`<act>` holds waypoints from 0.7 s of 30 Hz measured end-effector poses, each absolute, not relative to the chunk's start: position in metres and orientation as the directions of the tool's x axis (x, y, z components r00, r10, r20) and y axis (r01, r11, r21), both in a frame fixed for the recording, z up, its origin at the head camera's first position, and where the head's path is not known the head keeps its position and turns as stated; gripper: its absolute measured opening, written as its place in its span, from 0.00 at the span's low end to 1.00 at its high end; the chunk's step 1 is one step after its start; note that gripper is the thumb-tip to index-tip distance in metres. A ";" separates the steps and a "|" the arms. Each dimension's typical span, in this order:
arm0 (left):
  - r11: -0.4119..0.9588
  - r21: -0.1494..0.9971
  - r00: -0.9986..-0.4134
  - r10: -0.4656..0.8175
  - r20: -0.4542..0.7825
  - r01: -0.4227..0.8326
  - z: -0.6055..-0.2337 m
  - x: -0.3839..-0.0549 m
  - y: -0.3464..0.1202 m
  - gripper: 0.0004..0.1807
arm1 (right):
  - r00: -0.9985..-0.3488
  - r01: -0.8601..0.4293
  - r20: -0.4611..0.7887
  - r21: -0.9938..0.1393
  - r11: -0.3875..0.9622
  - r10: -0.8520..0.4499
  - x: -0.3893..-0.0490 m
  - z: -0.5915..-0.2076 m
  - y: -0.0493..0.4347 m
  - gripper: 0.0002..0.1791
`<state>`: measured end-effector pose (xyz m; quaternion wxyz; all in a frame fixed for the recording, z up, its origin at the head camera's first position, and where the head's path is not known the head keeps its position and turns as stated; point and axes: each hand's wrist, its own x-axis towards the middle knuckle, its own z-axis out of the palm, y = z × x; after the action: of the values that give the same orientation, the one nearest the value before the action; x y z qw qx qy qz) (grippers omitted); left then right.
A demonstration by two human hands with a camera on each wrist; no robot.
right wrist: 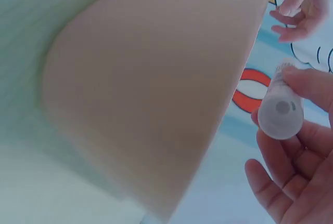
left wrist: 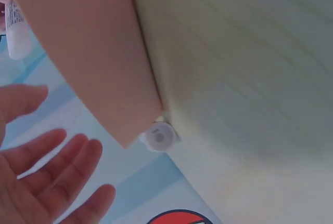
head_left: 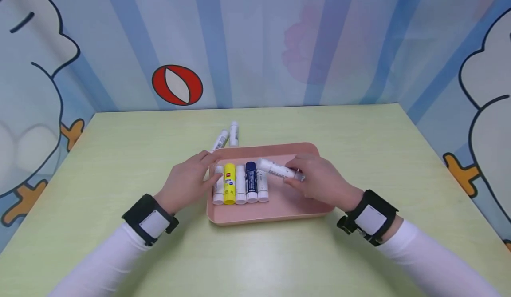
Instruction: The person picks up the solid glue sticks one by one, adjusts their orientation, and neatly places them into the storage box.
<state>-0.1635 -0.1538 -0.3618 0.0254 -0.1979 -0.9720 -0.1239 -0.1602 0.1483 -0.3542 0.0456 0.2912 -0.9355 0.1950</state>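
In the head view my right hand (head_left: 319, 179) pinches a white glue stick (head_left: 275, 169) by one end, slantwise over the pink tray (head_left: 295, 203). The right wrist view shows the round end of this glue stick (right wrist: 281, 115) between thumb and fingers. In the tray stand side by side a white glue stick (head_left: 218, 190), a yellow one (head_left: 229, 184), another white one (head_left: 240, 186), a dark blue one (head_left: 250, 181) and a white one (head_left: 262, 188). My left hand (head_left: 187, 181) is at the tray's left end, fingers apart and holding nothing; whether it touches the rim is unclear.
Behind the tray, two more white glue sticks lie on the pale table, one slanted (head_left: 220, 140) and one straight (head_left: 233, 133). A printed blue striped backdrop (head_left: 255, 44) rises beyond the table's far edge (head_left: 339, 107).
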 end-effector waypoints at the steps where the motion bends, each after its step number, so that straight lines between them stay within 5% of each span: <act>1: 0.897 0.246 -0.930 0.352 0.108 0.368 -0.363 -0.164 -0.156 0.29 | -0.840 -0.542 0.192 -0.350 0.764 -0.507 -0.161 -0.355 0.150 0.17; 9: 0.919 0.341 -0.976 0.215 -0.016 0.197 -0.365 -0.170 -0.162 0.29 | -0.911 -0.410 0.148 -0.416 0.812 -0.384 -0.161 -0.356 0.159 0.14; 21: 0.901 0.418 -0.968 0.199 -0.154 0.119 -0.370 -0.173 -0.161 0.25 | -0.957 -0.269 0.001 -0.379 0.885 -0.290 -0.159 -0.363 0.152 0.13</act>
<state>-0.1729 -0.1609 -0.3698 -0.0967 -0.0817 -0.9701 -0.2071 -0.1595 0.1521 -0.3626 -0.0278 0.1440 -0.9706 0.1911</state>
